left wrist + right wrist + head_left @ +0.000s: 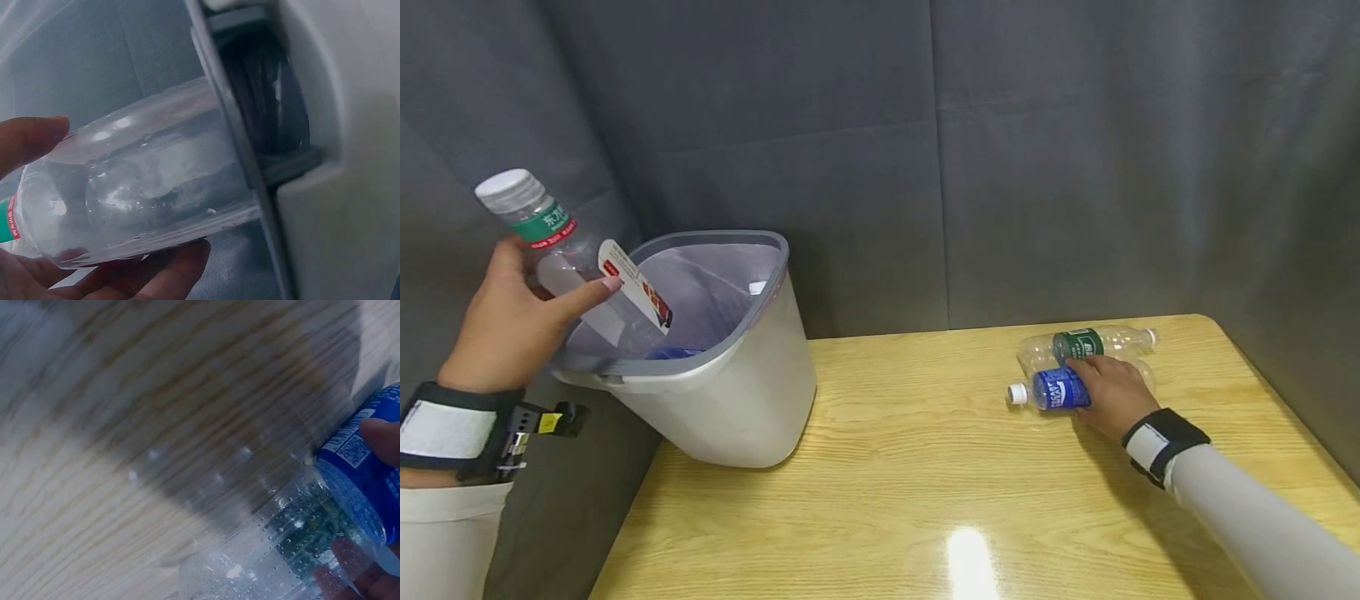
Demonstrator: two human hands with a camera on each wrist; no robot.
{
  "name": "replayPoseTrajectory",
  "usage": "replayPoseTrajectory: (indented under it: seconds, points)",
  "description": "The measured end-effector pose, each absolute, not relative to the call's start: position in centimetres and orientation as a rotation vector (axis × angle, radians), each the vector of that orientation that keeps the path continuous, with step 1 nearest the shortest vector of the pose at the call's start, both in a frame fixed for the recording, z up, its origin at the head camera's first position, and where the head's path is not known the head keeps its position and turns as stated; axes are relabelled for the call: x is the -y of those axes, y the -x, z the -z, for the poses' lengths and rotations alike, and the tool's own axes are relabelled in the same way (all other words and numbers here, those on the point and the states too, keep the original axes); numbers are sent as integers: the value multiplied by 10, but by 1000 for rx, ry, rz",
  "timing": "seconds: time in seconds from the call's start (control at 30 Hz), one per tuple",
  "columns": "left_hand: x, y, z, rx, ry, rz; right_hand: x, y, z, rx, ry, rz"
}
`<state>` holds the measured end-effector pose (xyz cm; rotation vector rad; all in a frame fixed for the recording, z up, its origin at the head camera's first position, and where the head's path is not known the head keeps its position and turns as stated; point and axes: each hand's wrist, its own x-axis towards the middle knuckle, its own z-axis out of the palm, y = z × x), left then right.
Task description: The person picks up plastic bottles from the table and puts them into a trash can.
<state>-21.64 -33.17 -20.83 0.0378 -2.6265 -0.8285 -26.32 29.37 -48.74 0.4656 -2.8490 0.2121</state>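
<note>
My left hand (523,312) grips a clear plastic bottle (568,267) with a white cap and a green band, tilted so its base dips inside the rim of a white bin (760,400). In the left wrist view, thumb and fingers wrap round the bottle (144,181), whose far end passes behind the bin's edge. On the table at the right, my right hand (1112,396) holds a clear bottle with a blue label (1060,389), lying on its side. Right behind it lies another clear bottle with a green label (1082,342).
The bin has a grey rim (782,246) and a pale liner; a white cap (757,287) and something blue (673,353) show inside. It stands at the left of the wooden table (880,467). Grey curtains (865,167) close off the back and sides.
</note>
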Motion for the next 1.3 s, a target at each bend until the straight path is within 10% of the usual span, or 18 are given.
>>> replayPoseTrajectory:
  seconds: [0.3,0.57,1.3]
  points:
    - [298,200,206,2301,85,875,-292,244,474,2860,-389,-318]
    - [204,138,219,2013,702,968,-257,202,442,2734,-484,-483]
    - [85,120,448,2306,785,1883,-115,115,443,2533,-783,-1235]
